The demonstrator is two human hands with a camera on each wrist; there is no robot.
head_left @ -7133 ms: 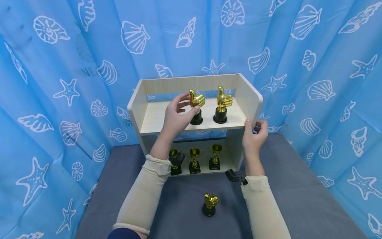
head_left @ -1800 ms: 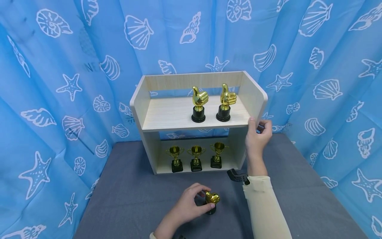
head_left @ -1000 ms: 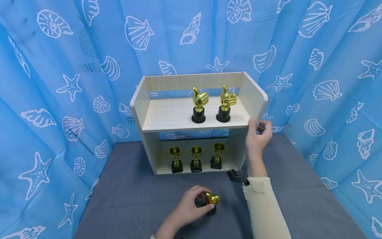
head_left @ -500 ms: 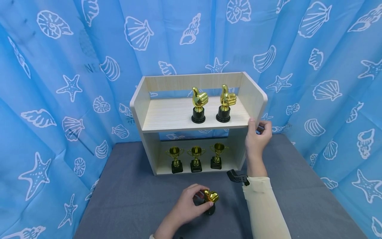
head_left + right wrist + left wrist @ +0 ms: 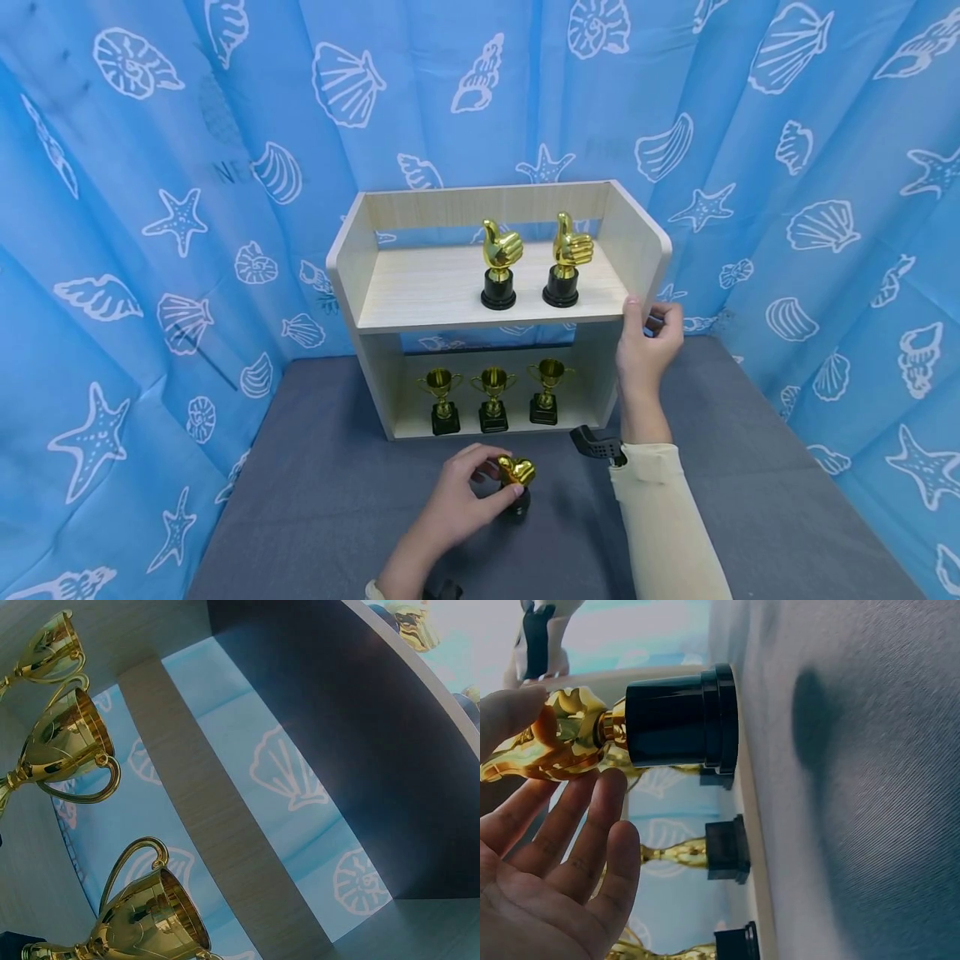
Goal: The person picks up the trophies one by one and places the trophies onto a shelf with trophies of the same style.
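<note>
My left hand point(image 5: 459, 502) pinches a gold thumbs-up trophy point(image 5: 517, 472) by its gold top, thumb on one side and fingers on the other. In the left wrist view the trophy's black base point(image 5: 671, 721) is off the grey cloth, its shadow lying apart from it. My right hand point(image 5: 643, 354) grips the front edge of the right side panel of a pale wooden two-tier shelf point(image 5: 420, 283). Two matching thumbs-up trophies, one central point(image 5: 499, 258) and one to the right point(image 5: 566, 260), stand on the upper tier. The right hand is out of its own wrist view.
Three gold cup trophies stand in a row on the lower tier: left cup point(image 5: 443, 400), middle cup point(image 5: 492, 400), right cup point(image 5: 545, 392). Grey cloth point(image 5: 322, 500) covers the table. A blue shell-print curtain point(image 5: 225, 125) hangs behind and at both sides.
My left hand let go of the central upper-tier trophy and came down to the one on the table. It has since lifted that trophy, moving slightly left and toward the shelf. The right hand stays put.
</note>
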